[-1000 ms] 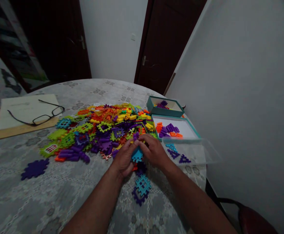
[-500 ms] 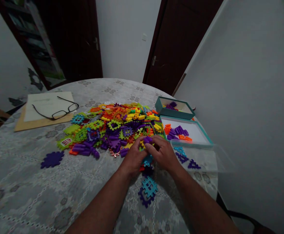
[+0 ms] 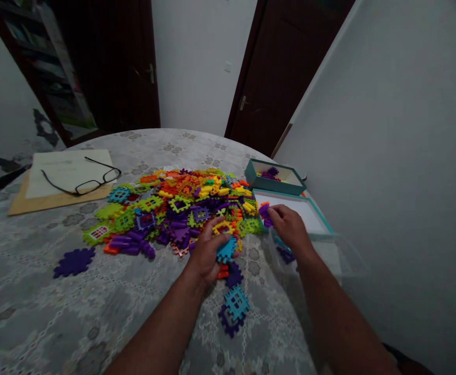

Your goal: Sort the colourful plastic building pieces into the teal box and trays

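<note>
Blue toy piece (image 3: 226, 251) sits in the left hand (image 3: 207, 253), above the patterned tablecloth (image 3: 142, 302), with the thumb pressed on it and fingers curled behind; a yellow piece (image 3: 223, 227) shows just beyond. Over the left side of a teal-rimmed tray (image 3: 306, 208), the right hand (image 3: 289, 224) pinches a purple piece (image 3: 264, 210), perhaps a peg, between thumb and fingertips. Colourful pieces (image 3: 181, 202) lie heaped nearby. Glasses (image 3: 101, 182) rest on paper (image 3: 63, 172) whose faint markings are too blurred to read.

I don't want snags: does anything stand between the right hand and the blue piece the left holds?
The tray's left rim seems to cross that path, with green pieces just beyond it; nothing else visible separates the right hand from the blue piece.
</note>
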`<state>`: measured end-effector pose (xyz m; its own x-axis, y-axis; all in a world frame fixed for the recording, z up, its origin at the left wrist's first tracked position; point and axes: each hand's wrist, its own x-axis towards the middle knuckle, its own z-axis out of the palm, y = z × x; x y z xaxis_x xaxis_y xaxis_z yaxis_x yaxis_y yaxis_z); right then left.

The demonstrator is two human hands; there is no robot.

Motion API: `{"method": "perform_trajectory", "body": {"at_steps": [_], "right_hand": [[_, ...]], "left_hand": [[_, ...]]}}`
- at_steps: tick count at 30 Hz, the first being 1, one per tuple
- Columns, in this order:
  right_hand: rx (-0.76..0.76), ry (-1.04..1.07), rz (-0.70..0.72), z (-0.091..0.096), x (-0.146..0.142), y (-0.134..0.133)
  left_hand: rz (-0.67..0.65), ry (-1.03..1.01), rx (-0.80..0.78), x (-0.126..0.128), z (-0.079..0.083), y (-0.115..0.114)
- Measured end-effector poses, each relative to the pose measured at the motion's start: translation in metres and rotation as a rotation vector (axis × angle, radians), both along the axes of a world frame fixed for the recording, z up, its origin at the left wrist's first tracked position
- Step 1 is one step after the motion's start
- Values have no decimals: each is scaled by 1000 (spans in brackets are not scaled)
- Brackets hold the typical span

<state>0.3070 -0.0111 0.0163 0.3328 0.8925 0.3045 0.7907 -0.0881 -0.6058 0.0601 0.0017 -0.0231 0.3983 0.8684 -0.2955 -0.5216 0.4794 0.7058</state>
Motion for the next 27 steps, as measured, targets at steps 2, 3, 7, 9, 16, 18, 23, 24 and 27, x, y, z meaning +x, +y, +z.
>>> {"method": "perform_trajectory", "body": {"at_steps": [2, 3, 7, 9, 16, 18, 23, 24, 27], "right_hand": [[-58, -121, -55, -2, 29, 9], [-100, -156, -82, -3, 42, 12], [-189, -203, -152, -11, 74, 17], [-173, -212, -200, -13, 79, 15], [-17, -158, -85, 5, 36, -15], [-2, -69, -2, 12, 6, -28], [-102, 170, 240, 8, -69, -55], [-116, 204, 270, 5, -79, -58], [-147, 289, 317, -5, -102, -64]], "left_hand": [[14, -24, -19, 0, -2, 2], [15, -33, -27, 0, -3, 3], [11, -46, -54, 0, -4, 3], [16, -42, -62, 0, -4, 3], [8, -7, -64, 1, -6, 4], [4, 4, -50, 1, -6, 3], [58, -15, -8, 4, -3, 1], [72, -23, -4, 5, -4, 1], [121, -32, 7, 7, -7, 2]]}}
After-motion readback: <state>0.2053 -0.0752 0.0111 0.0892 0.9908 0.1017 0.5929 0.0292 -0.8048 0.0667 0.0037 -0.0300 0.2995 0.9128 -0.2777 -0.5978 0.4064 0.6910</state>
